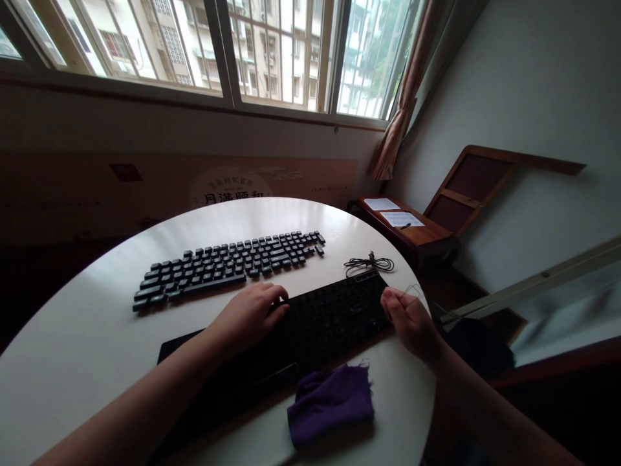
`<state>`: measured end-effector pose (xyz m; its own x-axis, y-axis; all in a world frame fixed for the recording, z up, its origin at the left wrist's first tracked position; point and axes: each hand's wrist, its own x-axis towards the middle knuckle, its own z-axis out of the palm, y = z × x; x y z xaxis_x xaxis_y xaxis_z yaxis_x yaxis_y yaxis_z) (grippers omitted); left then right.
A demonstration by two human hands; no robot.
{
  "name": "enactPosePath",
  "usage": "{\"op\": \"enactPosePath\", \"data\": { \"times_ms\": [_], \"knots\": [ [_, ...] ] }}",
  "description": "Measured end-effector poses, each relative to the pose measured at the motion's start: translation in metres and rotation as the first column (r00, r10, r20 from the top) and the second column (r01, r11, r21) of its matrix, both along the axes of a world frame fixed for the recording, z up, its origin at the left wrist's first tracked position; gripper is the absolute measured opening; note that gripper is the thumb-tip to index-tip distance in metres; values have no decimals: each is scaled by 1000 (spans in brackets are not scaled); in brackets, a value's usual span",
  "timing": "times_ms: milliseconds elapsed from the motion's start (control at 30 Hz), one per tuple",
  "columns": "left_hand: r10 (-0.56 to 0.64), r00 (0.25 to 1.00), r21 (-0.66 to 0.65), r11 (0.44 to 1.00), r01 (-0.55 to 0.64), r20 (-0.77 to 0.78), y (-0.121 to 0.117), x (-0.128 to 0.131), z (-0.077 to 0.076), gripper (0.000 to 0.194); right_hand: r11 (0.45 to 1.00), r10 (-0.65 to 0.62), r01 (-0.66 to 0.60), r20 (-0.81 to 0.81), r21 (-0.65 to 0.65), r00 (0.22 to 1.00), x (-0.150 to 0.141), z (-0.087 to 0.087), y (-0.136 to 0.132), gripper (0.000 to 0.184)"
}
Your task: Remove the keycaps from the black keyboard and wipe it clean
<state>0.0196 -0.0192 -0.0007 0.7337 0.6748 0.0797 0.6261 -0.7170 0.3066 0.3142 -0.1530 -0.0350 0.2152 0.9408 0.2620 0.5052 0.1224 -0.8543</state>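
Note:
A black keyboard base (320,323) with its keys taken off lies on the round white table (87,336). My left hand (250,312) rests on the base's far edge, fingers curled onto it. My right hand (410,318) is closed at the base's right end, pinching a thin wire tool (412,288). The removed black keycaps (228,264) are laid out in keyboard order farther back. A purple cloth (332,402) lies in front of the base.
The keyboard's coiled black cable (369,263) lies at the table's right rim. A wooden chair with papers (400,220) stands right of the table below the window. A glass-topped surface (557,310) is at the far right.

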Motion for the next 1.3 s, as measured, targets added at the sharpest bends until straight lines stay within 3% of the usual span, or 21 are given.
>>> {"op": "enactPosePath", "data": {
  "times_ms": [100,167,333,500,600,733,800,833,933,1000,1100,1200,1300],
  "knots": [
    [-1,1000,-6,1000,1,0,0,0,0,28,998,-15,8,110,63,994,-2,-5,-8,41],
    [-5,1000,-7,1000,5,-1,1,0,-1,28,995,-43,35,88,90,995,-1,-8,-9,42],
    [-15,1000,2,1000,15,6,4,0,-5,29,978,-164,190,-240,89,957,2,-13,1,43],
    [-11,1000,-1,1000,11,19,3,0,-5,29,953,-257,304,-578,-17,775,4,-5,12,43],
    [-3,1000,-4,1000,3,14,1,0,-4,28,982,-178,183,-581,-51,794,3,9,18,42],
    [-23,1000,-4,1000,23,10,-1,0,-3,31,993,99,-119,-442,-18,891,-5,51,37,42],
    [-24,999,-16,1000,24,45,-2,0,-1,36,965,246,-262,-338,-1,908,-17,78,52,41],
    [-16,997,-28,999,19,78,-3,0,0,38,930,361,-369,-212,6,908,-25,91,62,42],
    [39,970,-93,996,-17,239,-4,-3,4,43,797,596,-600,73,65,800,-55,114,90,42],
    [82,926,-145,989,-30,368,-5,-5,6,45,745,637,-658,177,106,750,-75,114,106,44],
    [118,854,-203,979,-15,507,-5,-8,7,46,720,625,-661,219,208,750,-98,95,116,45],
    [130,847,-247,969,2,515,-5,-8,6,44,667,636,-679,241,305,733,-106,74,114,42],
    [136,868,-295,955,13,478,-7,-6,7,41,642,614,-660,253,390,747,-104,66,108,39]
  ]
}}
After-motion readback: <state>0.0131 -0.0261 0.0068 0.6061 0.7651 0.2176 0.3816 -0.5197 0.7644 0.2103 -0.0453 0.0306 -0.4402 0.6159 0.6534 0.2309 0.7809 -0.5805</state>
